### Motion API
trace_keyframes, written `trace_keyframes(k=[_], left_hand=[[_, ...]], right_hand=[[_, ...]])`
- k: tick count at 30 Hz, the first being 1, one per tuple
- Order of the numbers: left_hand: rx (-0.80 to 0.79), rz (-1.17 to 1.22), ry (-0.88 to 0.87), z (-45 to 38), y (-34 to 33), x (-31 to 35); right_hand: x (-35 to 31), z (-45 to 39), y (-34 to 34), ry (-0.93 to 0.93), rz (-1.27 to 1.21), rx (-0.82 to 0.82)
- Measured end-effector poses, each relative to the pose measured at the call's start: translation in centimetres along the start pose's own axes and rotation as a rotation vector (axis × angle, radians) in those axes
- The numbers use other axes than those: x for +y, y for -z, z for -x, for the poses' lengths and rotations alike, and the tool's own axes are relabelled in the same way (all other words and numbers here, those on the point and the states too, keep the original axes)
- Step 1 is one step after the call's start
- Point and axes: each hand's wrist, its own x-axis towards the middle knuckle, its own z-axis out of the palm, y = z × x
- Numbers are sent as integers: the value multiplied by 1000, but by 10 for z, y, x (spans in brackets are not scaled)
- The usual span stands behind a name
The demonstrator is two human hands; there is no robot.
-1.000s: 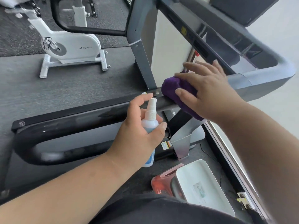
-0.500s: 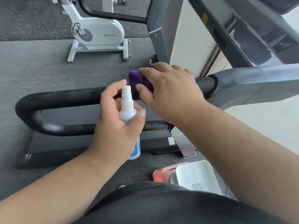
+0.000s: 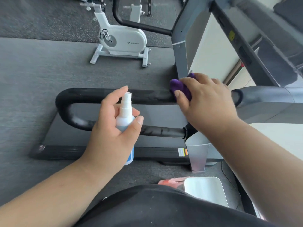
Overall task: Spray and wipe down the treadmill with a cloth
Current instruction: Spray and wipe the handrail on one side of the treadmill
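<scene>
At the centre of the frame the left hand (image 3: 113,128) holds a small spray bottle (image 3: 125,118) upright, its grip curled round the clear body, thumb on the right side and index finger raised beside the white nozzle. The bottle's blue-labelled base shows below the palm. To the right, the right hand (image 3: 206,102) presses a purple cloth (image 3: 179,88) onto the black handrail (image 3: 147,95) of the treadmill (image 3: 268,99); its grip is curled over the cloth, thumb on the near side of the rail, and the cloth bulges out at the hand's left edge. The handrail runs leftward from the grey arm at the right, bends round in a U at centre left and returns along a lower bar. Below it lies the treadmill's dark deck edge with a small label. A white exercise bike (image 3: 121,41) stands on the grey floor in the upper centre. A white tray-like object (image 3: 206,189) and something pink sit at the bottom right.
</scene>
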Motion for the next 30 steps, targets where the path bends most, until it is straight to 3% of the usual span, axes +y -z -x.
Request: trace_keyframes(k=[8, 13, 19, 24, 30], left_hand=[[-74, -1, -20, -12, 33, -8], [-120, -4, -40, -26, 46, -9], [-165, 32, -50, -30, 56, -13], [-146, 46, -77, -27, 80, -25], [-109, 44, -102, -38, 120, -41]], right_hand=[[-120, -15, -23, 93, 35, -53], [-94, -15, -11, 39, -69, -72], [-22, -6, 5, -205, -109, -13], [-57, -12, -4, -177, -85, -21], [-146, -26, -21, -59, -53, -44]])
